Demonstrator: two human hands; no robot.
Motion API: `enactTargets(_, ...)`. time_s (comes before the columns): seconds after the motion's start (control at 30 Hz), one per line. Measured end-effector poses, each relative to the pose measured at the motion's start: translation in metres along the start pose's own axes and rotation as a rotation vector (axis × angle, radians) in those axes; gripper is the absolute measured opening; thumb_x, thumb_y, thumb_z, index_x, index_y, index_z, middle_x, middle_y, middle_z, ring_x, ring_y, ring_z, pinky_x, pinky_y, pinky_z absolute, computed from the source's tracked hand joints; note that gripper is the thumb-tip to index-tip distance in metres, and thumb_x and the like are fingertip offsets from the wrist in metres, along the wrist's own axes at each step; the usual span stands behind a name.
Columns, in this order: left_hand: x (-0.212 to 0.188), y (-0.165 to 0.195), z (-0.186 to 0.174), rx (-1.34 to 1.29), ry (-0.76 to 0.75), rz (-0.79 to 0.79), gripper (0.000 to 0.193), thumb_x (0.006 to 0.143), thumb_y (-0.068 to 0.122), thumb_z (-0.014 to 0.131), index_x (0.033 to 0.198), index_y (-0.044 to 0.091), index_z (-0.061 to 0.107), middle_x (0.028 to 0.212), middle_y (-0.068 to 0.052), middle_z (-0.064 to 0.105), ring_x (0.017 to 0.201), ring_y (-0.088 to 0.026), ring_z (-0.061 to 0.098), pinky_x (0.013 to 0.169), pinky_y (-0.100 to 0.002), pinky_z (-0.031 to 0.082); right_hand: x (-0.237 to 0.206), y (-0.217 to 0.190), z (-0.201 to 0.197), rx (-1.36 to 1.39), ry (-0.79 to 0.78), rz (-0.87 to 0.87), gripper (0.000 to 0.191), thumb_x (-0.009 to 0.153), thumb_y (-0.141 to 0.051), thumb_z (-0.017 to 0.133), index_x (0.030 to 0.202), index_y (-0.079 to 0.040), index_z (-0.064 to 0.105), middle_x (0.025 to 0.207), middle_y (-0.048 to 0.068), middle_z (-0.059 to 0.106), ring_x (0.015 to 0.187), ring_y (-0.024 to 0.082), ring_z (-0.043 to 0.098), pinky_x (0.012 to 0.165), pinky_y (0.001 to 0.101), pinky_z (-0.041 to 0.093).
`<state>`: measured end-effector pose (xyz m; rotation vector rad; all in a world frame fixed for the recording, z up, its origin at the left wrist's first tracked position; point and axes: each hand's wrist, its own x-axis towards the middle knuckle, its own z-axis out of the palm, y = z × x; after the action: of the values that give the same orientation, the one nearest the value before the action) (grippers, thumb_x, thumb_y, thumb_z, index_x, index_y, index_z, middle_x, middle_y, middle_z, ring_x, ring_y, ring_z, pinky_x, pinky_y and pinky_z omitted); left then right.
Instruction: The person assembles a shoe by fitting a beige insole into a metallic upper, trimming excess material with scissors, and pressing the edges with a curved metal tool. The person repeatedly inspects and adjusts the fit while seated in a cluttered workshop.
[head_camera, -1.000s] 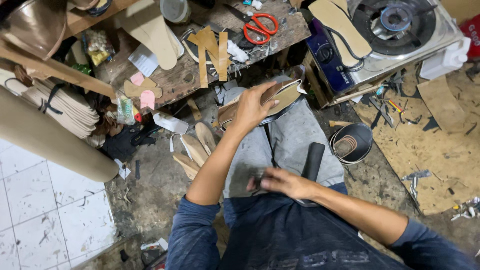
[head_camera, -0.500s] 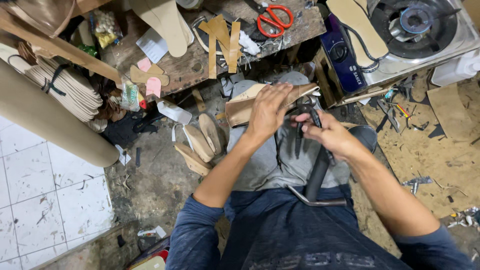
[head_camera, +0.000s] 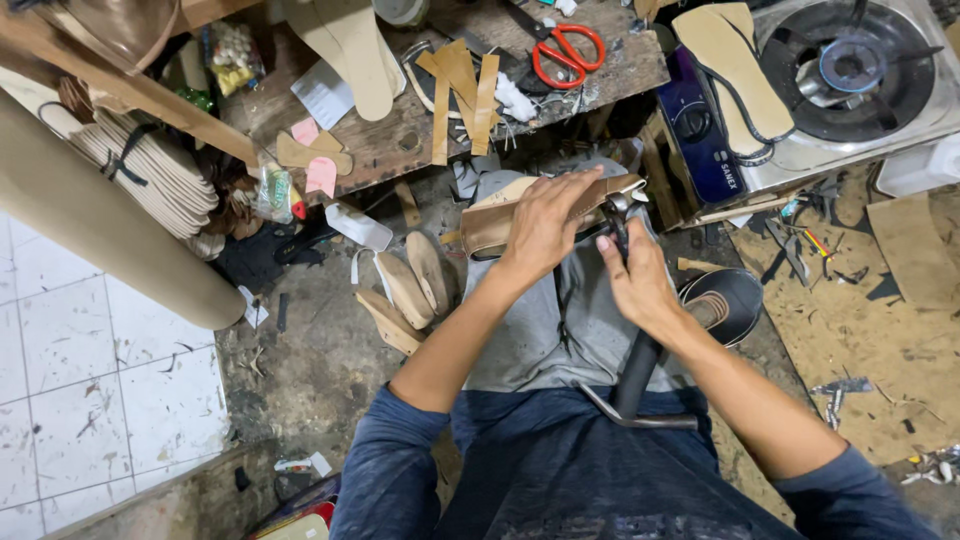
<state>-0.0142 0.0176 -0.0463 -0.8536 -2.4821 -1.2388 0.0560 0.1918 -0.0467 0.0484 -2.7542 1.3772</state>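
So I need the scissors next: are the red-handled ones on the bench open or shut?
Shut, as far as shows: the red-handled scissors lie flat on the wooden bench, loops side by side, blades together.

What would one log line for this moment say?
left hand: pressing tan shoe upper | right hand: gripping pincers at its edge | red scissors on bench

The person wears a dark blue long-sleeved shirt (head_camera: 560, 480) of mottled, worn-looking fabric, its sleeves pushed up to the elbows so both forearms are bare. A grey cloth (head_camera: 540, 330) covers the lap. Both hands are bare, without gloves.
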Motion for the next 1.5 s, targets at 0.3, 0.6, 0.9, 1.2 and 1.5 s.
enactTargets(0.3,0.015,0.000,-0.002,-0.072,-0.049,-0.026,0.056,0.084,0.003,0.073,0.138,0.013,0.063,0.134,-0.015,0.068,0.121,-0.037,0.064,0.105,-0.044,0.049,0.003,-0.008,-0.032,1.001,-0.391,0.711,0.011,0.095,-0.008,0.052,0.104,-0.001,0.055,0.099,0.013,0.072,0.086,0.021,0.076,0.078,0.0368,0.064)
enactTargets(0.6,0.032,0.018,-0.005,-0.050,-0.188,-0.110,0.052,0.080,0.013,0.080,0.130,0.011,0.064,0.124,-0.017,0.071,0.116,-0.037,0.066,0.100,-0.044,0.050,-0.094,-0.011,-0.070,-0.306,0.142,-0.179,0.030,0.084,-0.005,0.070,0.108,-0.002,0.053,0.108,0.017,0.054,0.096,0.041,0.060,0.072,0.0474,0.050)
enactTargets(0.9,0.052,0.032,0.014,0.059,-0.332,-0.062,0.061,0.080,0.024,0.081,0.136,0.014,0.059,0.113,-0.018,0.071,0.106,-0.040,0.064,0.090,-0.050,0.048,-0.112,0.017,-0.038,-0.107,0.222,0.300,0.073,0.068,-0.038,0.089,0.114,0.001,0.047,0.122,0.021,0.046,0.094,0.042,0.059,0.074,0.0484,0.051)
enactTargets(1.2,0.053,0.028,0.025,0.073,-0.309,-0.054,0.057,0.081,0.025,0.078,0.136,0.020,0.062,0.114,-0.012,0.071,0.110,-0.035,0.063,0.097,-0.048,0.045,-0.099,0.004,-0.025,-0.218,0.264,0.129,0.046,0.078,-0.019,0.079,0.111,-0.003,0.050,0.123,0.018,0.050,0.094,0.040,0.060,0.073,0.0480,0.050)
enactTargets(1.5,0.047,0.022,0.020,0.034,-0.305,-0.054,0.058,0.081,0.025,0.077,0.137,0.021,0.063,0.116,-0.011,0.070,0.113,-0.034,0.063,0.100,-0.047,0.044,-0.105,-0.006,-0.016,-0.273,0.263,0.033,0.042,0.081,-0.012,0.075,0.110,-0.003,0.047,0.126,0.020,0.050,0.095,0.043,0.060,0.071,0.0492,0.051)
